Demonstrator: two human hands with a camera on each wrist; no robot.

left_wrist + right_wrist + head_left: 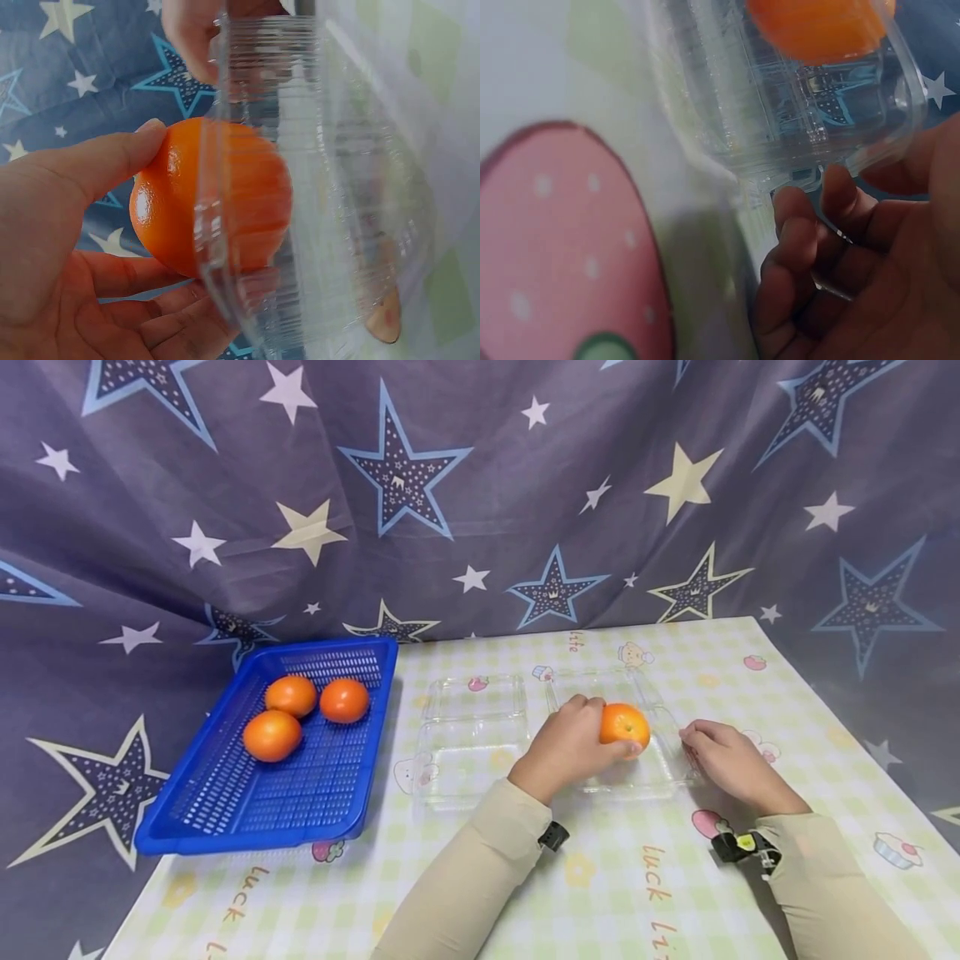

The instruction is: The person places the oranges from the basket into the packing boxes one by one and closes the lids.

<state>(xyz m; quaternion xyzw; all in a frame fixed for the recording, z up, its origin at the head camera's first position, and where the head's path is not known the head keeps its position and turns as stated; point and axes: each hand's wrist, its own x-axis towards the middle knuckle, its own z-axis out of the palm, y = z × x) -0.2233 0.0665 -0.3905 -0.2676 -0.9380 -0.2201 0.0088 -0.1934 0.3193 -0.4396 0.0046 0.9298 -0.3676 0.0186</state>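
My left hand grips an orange between thumb and fingers. It holds the fruit at the opening of a clear plastic box. In the left wrist view, the box's ribbed clear wall overlaps part of the orange. At the box's right side is my right hand, its thumb and fingertips pinching the rim. The right wrist view shows the curled fingers at the box's corner, with the orange further in.
On the left stands a blue plastic basket with three more oranges inside. A second clear compartmented section lies between the basket and my left hand. The checkered tablecloth runs back to a star-patterned curtain.
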